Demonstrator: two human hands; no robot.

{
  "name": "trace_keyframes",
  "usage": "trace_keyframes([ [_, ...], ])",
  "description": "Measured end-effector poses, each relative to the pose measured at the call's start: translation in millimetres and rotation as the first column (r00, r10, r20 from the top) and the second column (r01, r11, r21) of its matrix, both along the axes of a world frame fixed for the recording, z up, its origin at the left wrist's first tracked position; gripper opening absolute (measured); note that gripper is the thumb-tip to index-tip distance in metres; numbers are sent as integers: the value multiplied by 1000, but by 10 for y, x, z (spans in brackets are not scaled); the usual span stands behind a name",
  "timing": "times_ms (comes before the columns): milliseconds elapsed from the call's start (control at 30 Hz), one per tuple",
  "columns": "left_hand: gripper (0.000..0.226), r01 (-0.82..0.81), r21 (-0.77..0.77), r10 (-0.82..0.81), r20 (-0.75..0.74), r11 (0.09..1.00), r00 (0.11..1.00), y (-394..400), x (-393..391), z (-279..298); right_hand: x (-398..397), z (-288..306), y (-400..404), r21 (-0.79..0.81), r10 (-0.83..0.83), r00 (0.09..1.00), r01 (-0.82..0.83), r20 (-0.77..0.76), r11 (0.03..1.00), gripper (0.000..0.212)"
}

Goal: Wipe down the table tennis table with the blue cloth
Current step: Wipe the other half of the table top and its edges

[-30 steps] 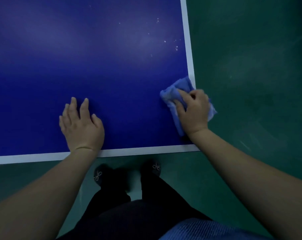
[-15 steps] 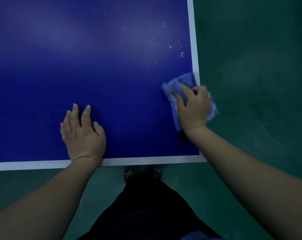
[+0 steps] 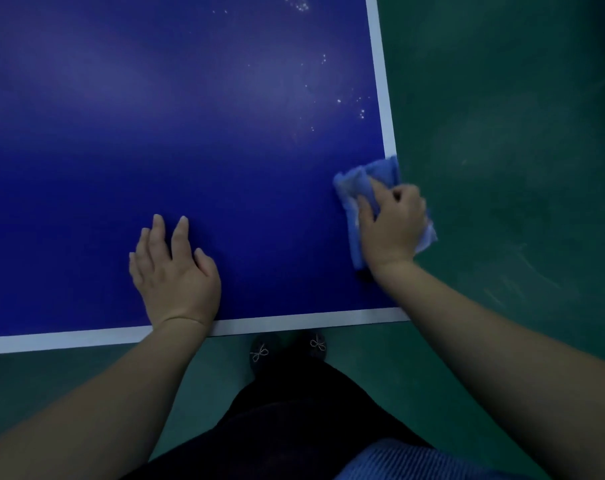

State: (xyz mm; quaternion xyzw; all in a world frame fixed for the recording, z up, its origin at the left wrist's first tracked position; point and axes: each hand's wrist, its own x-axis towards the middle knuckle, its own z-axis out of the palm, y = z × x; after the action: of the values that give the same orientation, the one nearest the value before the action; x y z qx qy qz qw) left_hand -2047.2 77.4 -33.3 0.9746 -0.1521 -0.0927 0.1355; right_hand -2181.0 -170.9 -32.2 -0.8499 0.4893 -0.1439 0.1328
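The dark blue table tennis table (image 3: pixel 190 133) fills the upper left, with white lines along its near and right edges. My right hand (image 3: pixel 393 223) grips the crumpled blue cloth (image 3: pixel 354 185) and presses it on the table's right edge near the corner; part of the cloth hangs over the side. My left hand (image 3: pixel 174 271) lies flat on the table, fingers straight, close to the near edge. Small white specks (image 3: pixel 349 102) dot the surface beyond the cloth, along the right line.
Green floor (image 3: pixel 502 133) lies to the right of and below the table. My dark shoes (image 3: pixel 287 348) and dark trousers stand just under the near edge by the corner.
My right hand with the cloth has stayed by the right edge near the corner, pushing a little further along it. The left hand has kept its place flat on the table.
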Motion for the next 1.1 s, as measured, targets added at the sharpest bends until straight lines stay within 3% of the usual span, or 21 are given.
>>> trace_keyframes([
  [100,53,10,8,-10,5,1000,1000,10,12,-25,-2,35,525,44,303,952,-305,53,951,28],
  [167,53,8,14,-8,8,1000,1000,18,23,-54,173,64,519,13,568,820,-570,75,821,28],
  [233,54,8,21,-8,12,1000,1000,21,34,-74,397,110,298,-14,667,743,-667,58,745,29],
  [300,56,11,23,-11,16,1000,1000,16,35,-82,536,94,-63,-15,591,806,-591,46,807,30],
  [400,56,3,30,-4,22,1000,1000,8,30,-75,549,49,-373,31,268,963,-269,33,963,31],
  [433,55,-4,40,3,24,999,1000,1,32,-71,545,48,-336,32,243,970,-243,29,969,31],
  [467,54,-16,52,15,27,999,1000,-8,32,-70,546,58,-259,34,322,945,-324,49,945,30],
  [500,54,-37,67,35,33,997,999,-27,23,-70,570,66,-187,38,481,873,-485,82,874,29],
  [567,54,-109,96,105,49,989,993,-95,-46,-66,695,48,-177,12,835,530,-845,148,534,26],
  [600,53,-162,104,157,59,981,986,-161,-108,-60,845,65,-271,-24,930,337,-939,145,343,24],
  [633,52,-216,105,210,70,971,975,-265,-184,-56,1046,77,-397,-61,972,200,-976,125,209,22],
  [667,52,-268,102,261,78,958,962,-408,-278,-60,1259,80,-536,-87,983,148,-984,108,157,20],
  [700,52,-321,94,315,73,942,946,-573,-386,-68,1456,79,-692,-106,978,185,-975,99,195,20],
  [833,52,-568,13,567,35,823,823,-1124,-671,-108,1851,17,-1268,-9,707,705,-708,51,706,33],
  [867,52,-591,6,591,37,806,806,-1165,-689,-117,1770,12,-1234,-1,657,753,-657,48,753,32],
  [900,51,-600,5,599,40,800,799,-1171,-697,-124,1636,24,-1142,-1,680,731,-681,60,732,30],
  [933,52,-601,4,601,45,799,798,-1160,-699,-129,1470,36,-1018,8,761,641,-765,98,644,28],
  [967,52,-600,-1,600,49,800,799,-1151,-701,-132,1292,48,-908,11,870,474,-879,136,477,25],
  [1033,52,-598,-12,597,61,802,800,-1149,-700,-131,1093,53,-852,4,990,55,-999,130,55,24],
  [1067,52,-598,-18,598,67,801,799,-1154,-697,-129,1172,69,-910,-5,992,-74,-997,104,-74,25],
  [1100,52,-600,-22,600,69,799,797,-1158,-697,-126,1308,64,-980,-22,990,-112,-994,83,-110,26],
])
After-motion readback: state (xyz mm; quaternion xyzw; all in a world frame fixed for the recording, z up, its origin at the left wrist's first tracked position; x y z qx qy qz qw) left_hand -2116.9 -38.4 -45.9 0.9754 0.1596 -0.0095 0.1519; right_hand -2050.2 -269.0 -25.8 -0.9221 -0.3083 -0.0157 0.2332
